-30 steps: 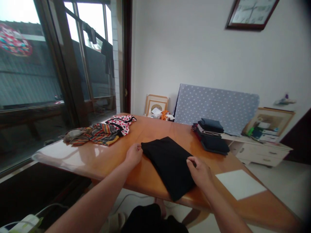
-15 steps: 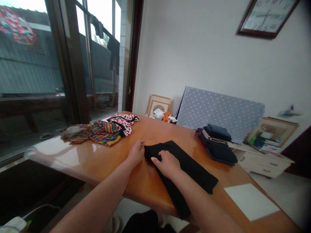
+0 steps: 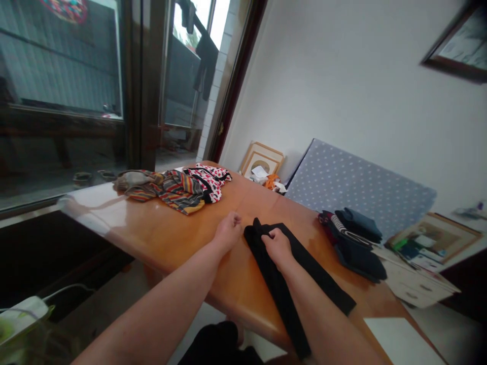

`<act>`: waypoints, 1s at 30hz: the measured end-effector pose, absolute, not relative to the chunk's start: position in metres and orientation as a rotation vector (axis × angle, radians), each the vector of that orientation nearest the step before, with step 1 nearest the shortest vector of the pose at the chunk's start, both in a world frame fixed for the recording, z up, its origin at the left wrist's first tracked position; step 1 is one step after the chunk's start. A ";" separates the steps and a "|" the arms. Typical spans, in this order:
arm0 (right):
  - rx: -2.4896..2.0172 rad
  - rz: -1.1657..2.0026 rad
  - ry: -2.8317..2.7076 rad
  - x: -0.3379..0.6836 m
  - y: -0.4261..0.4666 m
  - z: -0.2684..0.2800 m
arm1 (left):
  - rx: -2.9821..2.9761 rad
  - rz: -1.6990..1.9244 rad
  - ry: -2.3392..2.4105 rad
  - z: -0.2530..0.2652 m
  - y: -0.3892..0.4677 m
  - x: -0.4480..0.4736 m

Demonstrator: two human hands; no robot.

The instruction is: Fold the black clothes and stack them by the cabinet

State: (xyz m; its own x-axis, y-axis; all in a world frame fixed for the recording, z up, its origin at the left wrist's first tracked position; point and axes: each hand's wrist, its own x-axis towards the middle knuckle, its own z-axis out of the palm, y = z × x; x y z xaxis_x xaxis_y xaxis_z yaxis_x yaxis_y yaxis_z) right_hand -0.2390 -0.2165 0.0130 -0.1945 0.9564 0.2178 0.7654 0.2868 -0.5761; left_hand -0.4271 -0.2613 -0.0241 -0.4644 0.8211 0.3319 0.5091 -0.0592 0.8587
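A pair of black trousers (image 3: 319,271) lies on the wooden table, its legs stretching towards me and to the right. My right hand (image 3: 278,247) pinches the fabric near the top end, where a fold stands up. Just left of that end is my left hand (image 3: 228,233), fingers curled in and seemingly apart from the cloth. Part of the trousers is hidden under my right forearm.
Striped clothing (image 3: 177,190) and a red-and-white patterned garment (image 3: 213,177) lie at the table's far left. A stack of folded clothes (image 3: 355,243) stands on the right. A white sheet (image 3: 399,339) lies near the right edge of the wooden table (image 3: 182,243).
My left hand has come off the trousers' top corner. My right hand has closed on the fabric and lifted a fold, narrowing the top end. The view has tilted and shifted.
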 end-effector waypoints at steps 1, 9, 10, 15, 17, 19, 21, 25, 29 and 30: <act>-1.525 0.472 -1.991 -0.238 -0.215 0.011 | 1.498 1.501 1.936 -0.023 -0.263 -0.427; -1.379 0.764 -1.964 -0.240 -0.225 0.009 | 1.869 1.337 1.966 -0.013 -0.275 -0.420; -1.373 0.818 -1.954 -0.241 -0.226 0.011 | 1.868 1.310 1.979 -0.013 -0.276 -0.419; -1.367 0.929 -1.877 -0.240 -0.230 0.016 | 1.820 1.201 2.114 -0.011 -0.276 -0.419; -1.350 0.937 -1.844 -0.240 -0.231 0.017 | 1.786 1.178 2.153 -0.009 -0.276 -0.419; -1.327 0.978 -1.810 -0.241 -0.232 0.017 | 1.794 1.134 2.149 -0.007 -0.277 -0.419; -1.320 1.032 -1.786 -0.241 -0.234 0.018 | 1.819 1.102 2.130 -0.006 -0.278 -0.418; -1.354 1.017 -1.855 -0.241 -0.233 0.019 | 1.826 1.129 2.106 -0.006 -0.279 -0.418; -1.394 0.940 -1.851 -0.237 -0.229 0.016 | 1.838 1.182 2.046 -0.005 -0.280 -0.417; -1.384 0.957 -1.808 -0.236 -0.228 0.015 | 1.843 1.205 2.017 -0.005 -0.281 -0.416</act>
State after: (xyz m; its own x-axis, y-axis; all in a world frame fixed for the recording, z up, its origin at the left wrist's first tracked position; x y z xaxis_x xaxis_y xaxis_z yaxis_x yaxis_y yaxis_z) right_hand -0.2360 -0.2276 0.0150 -0.2229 0.9725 0.0683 0.4901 0.1723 -0.8545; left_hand -0.4165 -0.2811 -0.0049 -0.2306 0.8914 0.3902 0.7662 -0.0809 0.6374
